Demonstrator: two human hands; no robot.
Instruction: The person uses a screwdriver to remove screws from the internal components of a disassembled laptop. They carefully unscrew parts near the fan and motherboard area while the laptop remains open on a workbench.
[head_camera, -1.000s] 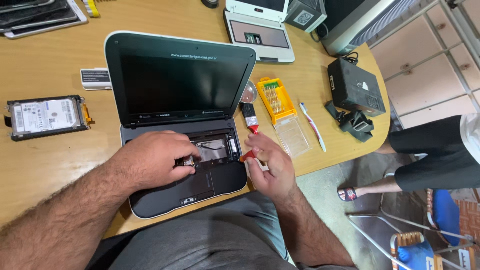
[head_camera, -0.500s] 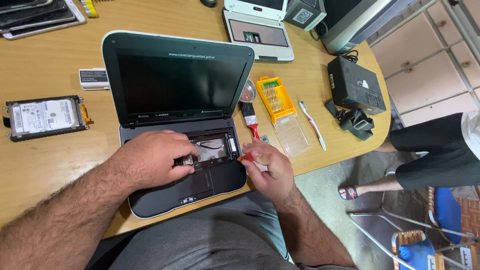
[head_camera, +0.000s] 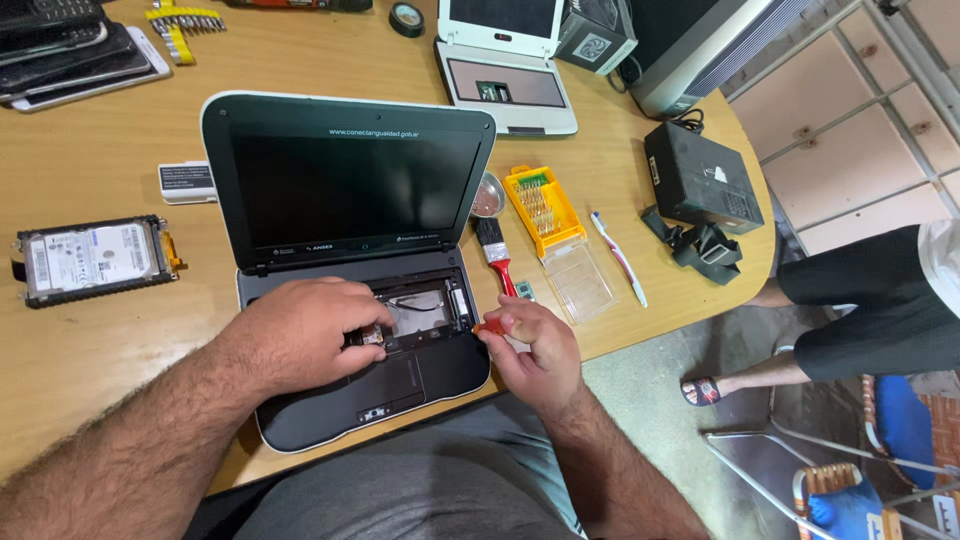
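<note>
Right hand (head_camera: 530, 350) now nearer the laptop (head_camera: 340, 260), fingers pinching a red-handled screwdriver (head_camera: 489, 326); left hand (head_camera: 300, 335) curled inside.

Looks like a small electronics repair bench, probably a home workshop. The round-edged wooden table (head_camera: 90, 340) is covered in gear: a bare silver hard drive (head_camera: 90, 258) at left, a yellow case of screwdriver bits (head_camera: 542, 207) right of centre, a stack of dark phones (head_camera: 60, 50) upper left, and a small white opened laptop (head_camera: 505, 65) up top.
</note>
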